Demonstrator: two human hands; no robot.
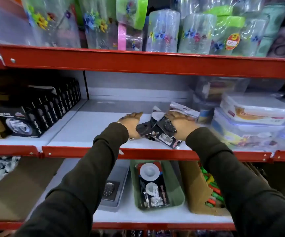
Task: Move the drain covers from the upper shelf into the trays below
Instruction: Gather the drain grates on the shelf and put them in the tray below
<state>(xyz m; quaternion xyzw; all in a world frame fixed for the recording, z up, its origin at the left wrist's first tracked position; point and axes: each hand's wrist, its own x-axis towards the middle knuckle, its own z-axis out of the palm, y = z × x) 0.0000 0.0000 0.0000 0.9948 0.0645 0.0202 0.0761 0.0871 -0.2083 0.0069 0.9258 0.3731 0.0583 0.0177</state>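
A loose pile of packaged drain covers [157, 129] lies on the white middle shelf [80, 130]. My left hand [133, 124] presses against the pile's left side, fingers together and pointing back. My right hand [181, 124] rests on the pile's right side, its palm over a perforated dark cover. Both hands hem the pile between them. On the shelf below, a green tray [176, 189] holds packaged round covers, and a grey tray [121, 185] to its left holds a square metal drain cover [110, 188].
Black boxes [40, 108] line the middle shelf's left part. Stacked plastic food containers [251, 120] crowd its right part. Red shelf edges [138, 64] run above and below. A cardboard box with colourful items [205, 190] stands right of the green tray.
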